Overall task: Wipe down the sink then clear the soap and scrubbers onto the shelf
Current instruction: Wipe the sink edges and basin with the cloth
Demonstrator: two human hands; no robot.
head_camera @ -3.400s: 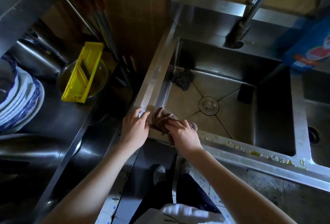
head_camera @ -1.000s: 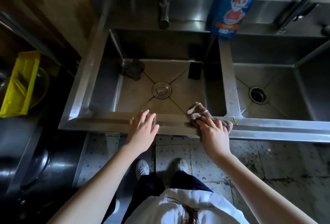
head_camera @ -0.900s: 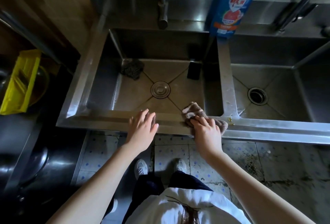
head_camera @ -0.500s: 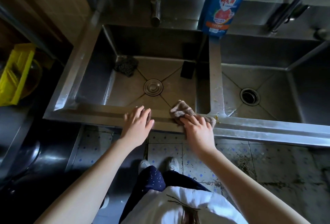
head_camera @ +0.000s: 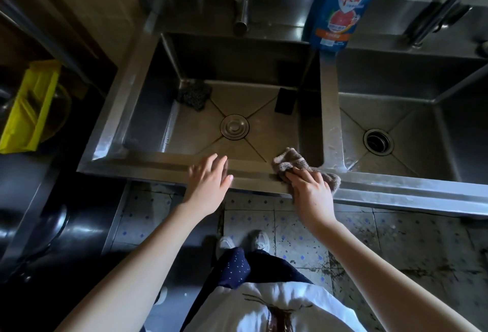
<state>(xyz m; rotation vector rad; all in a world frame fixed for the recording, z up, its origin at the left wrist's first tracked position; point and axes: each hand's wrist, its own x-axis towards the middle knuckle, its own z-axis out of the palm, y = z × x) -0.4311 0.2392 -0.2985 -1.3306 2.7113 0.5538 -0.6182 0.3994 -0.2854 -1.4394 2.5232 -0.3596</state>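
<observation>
My right hand point(head_camera: 310, 191) presses a brown cloth point(head_camera: 290, 161) onto the front rim of the steel double sink point(head_camera: 158, 166), close to the divider between the basins. My left hand point(head_camera: 208, 178) rests flat and open on the same rim, a little to the left. In the left basin lie a dark wire scrubber point(head_camera: 194, 93) at the back left and a black sponge point(head_camera: 285, 100) at the back right. A blue bottle of dish soap point(head_camera: 339, 6) stands on the back ledge above the divider.
A tap point(head_camera: 241, 11) hangs over the left basin, and a second tap point(head_camera: 438, 14) stands at the far right. The right basin has an open drain point(head_camera: 377, 141). A yellow plastic grater point(head_camera: 29, 107) lies on a bowl on the dark counter to the left.
My right hand has slid the cloth along the front rim, from the left corner toward the divider. In the last second it stays near the divider, and the left hand keeps resting on the rim.
</observation>
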